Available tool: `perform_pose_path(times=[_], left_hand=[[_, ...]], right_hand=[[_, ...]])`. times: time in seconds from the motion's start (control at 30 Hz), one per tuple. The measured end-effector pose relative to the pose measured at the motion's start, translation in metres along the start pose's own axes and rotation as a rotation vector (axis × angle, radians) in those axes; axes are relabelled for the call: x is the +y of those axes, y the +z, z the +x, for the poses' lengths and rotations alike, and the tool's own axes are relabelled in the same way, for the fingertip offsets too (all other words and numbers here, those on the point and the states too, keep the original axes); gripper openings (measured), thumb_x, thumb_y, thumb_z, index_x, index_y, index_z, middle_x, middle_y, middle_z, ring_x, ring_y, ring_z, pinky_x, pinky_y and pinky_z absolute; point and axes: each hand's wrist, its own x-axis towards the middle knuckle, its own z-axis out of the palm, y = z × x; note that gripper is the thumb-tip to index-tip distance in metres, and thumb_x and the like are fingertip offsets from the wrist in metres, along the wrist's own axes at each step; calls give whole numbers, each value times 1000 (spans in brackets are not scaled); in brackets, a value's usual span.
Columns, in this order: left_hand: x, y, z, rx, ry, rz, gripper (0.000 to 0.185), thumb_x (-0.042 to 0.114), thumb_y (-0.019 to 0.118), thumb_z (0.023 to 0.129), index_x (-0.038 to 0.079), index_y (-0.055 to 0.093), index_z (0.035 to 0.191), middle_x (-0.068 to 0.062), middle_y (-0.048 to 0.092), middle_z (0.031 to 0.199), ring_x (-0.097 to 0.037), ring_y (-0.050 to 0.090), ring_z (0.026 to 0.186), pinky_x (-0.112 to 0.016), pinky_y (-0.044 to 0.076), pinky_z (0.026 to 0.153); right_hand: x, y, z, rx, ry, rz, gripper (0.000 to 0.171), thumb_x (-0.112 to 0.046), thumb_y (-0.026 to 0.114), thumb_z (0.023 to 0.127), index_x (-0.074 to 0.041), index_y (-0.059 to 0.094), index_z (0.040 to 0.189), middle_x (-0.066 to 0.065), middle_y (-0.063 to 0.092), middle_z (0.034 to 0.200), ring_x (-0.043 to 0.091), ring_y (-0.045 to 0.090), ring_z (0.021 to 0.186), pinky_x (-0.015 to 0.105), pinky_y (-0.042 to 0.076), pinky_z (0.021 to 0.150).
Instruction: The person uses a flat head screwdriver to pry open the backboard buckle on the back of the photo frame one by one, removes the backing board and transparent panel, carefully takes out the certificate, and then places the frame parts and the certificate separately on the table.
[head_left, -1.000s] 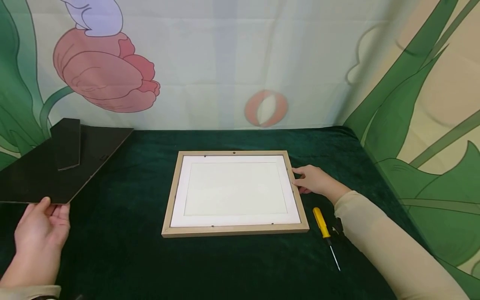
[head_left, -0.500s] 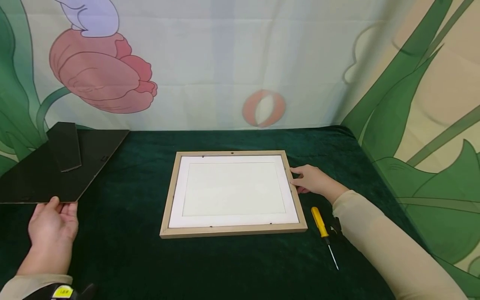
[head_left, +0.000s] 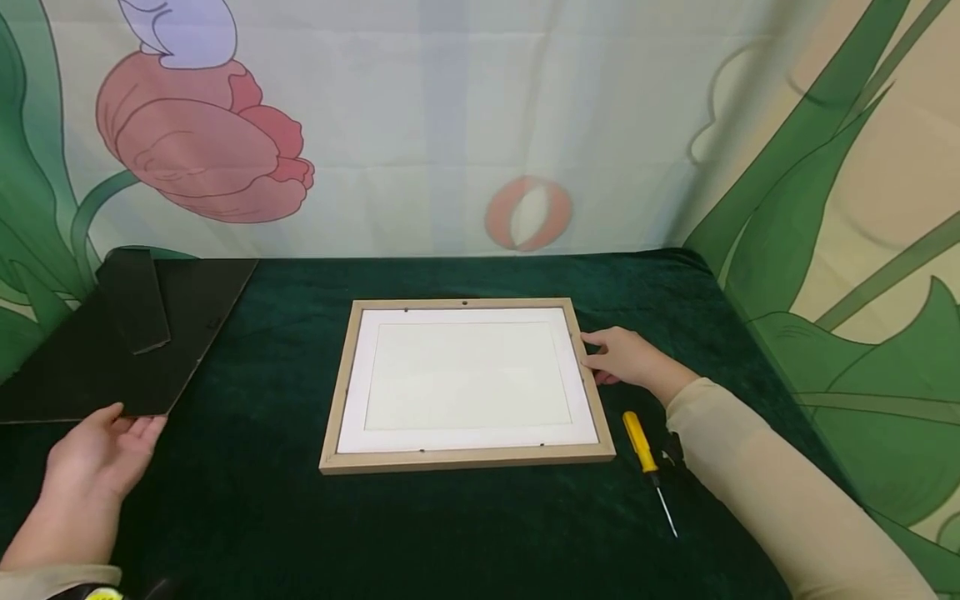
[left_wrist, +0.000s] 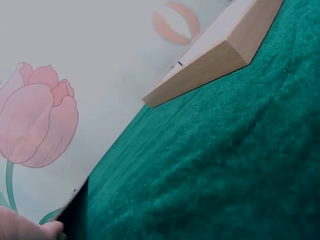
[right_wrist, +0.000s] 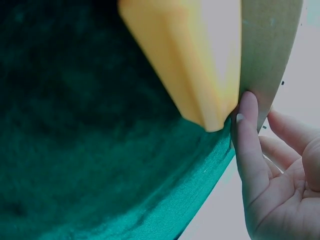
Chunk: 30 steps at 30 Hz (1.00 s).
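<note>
On green velvet, a rectangular wooden frame [head_left: 467, 385] holds a white mat; right hand [head_left: 626, 358] rests loosely against its edge, left hand [head_left: 97, 454] lies relaxed beside the flat black board [head_left: 112, 342].

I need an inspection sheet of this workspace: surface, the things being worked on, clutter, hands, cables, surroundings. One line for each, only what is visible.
Surface: dark green velvet cloth covers the table.
Job's things: wooden picture frame lies flat mid-table, white mat inside; black backing board with its stand flap lies at the far left.
Clutter: yellow-handled screwdriver lies right of the frame, tip toward the person.
Grippers: left hand at the board's near edge, fingers relaxed, contact unclear; right hand touches the frame's right rail with straight fingers.
Cables: nothing seen.
Surroundings: printed backdrop with a pink tulip and green leaves behind and on the right.
</note>
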Motion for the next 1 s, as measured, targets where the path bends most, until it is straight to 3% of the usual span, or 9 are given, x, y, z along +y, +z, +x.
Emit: perform_pose_path(times=[0.07, 0.17, 0.3, 0.5, 0.73, 0.83, 1.0], left_hand=[[2, -3, 0, -9, -26, 102, 66, 33, 38, 88, 48, -18, 120, 28, -12, 130, 3, -3, 122, -26, 5, 100], [6, -7, -4, -35, -30, 170, 71, 38, 35, 88, 43, -29, 117, 28, -23, 127, 0, -12, 121, -26, 2, 100], [6, -7, -13, -82, 15, 238, 75, 39, 36, 88, 40, -34, 114, 25, -27, 126, -3, -17, 120, -26, -2, 99], [4, -6, -23, -180, 0, 235, 81, 36, 39, 88, 38, -40, 109, 22, -35, 122, -5, -24, 117, -25, -6, 98], [3, -10, -8, -283, 28, 300, 85, 36, 43, 87, 39, -39, 111, 21, -34, 124, -5, -23, 118, -27, -6, 99], [-11, 1, -14, -314, 57, 314, 79, 33, 41, 88, 41, -33, 116, 21, -30, 128, -4, -20, 120, -27, -6, 99], [-47, 35, -51, -451, 10, 290, 68, 26, 37, 91, 37, -19, 128, 18, -23, 133, -4, -15, 122, -26, -8, 98]], right_hand=[[0, 0, 0, 0, -1, 4, 53, -22, 49, 86, -9, 28, 133, 14, 55, 105, 16, 58, 72, 29, 48, 65], [1, -1, 0, 2, -2, 3, 52, -22, 49, 86, -8, 28, 132, 14, 55, 105, 16, 58, 72, 29, 48, 65], [0, 0, 0, 7, 4, -4, 52, -22, 49, 86, -9, 29, 132, 13, 56, 105, 16, 58, 71, 30, 48, 66], [-1, 0, 1, 14, 8, -9, 52, -22, 50, 86, -8, 30, 132, 13, 57, 100, 16, 59, 70, 29, 48, 64], [-2, -2, 0, 19, 9, -29, 52, -22, 50, 86, -7, 30, 132, 12, 57, 98, 17, 59, 70, 29, 48, 64], [-2, -1, -2, 16, -2, -51, 52, -24, 49, 86, -7, 30, 132, 11, 58, 96, 17, 58, 71, 30, 47, 65], [2, 1, -8, -5, -37, -43, 54, -32, 46, 87, -2, 32, 129, 14, 54, 106, 18, 57, 77, 37, 45, 72]])
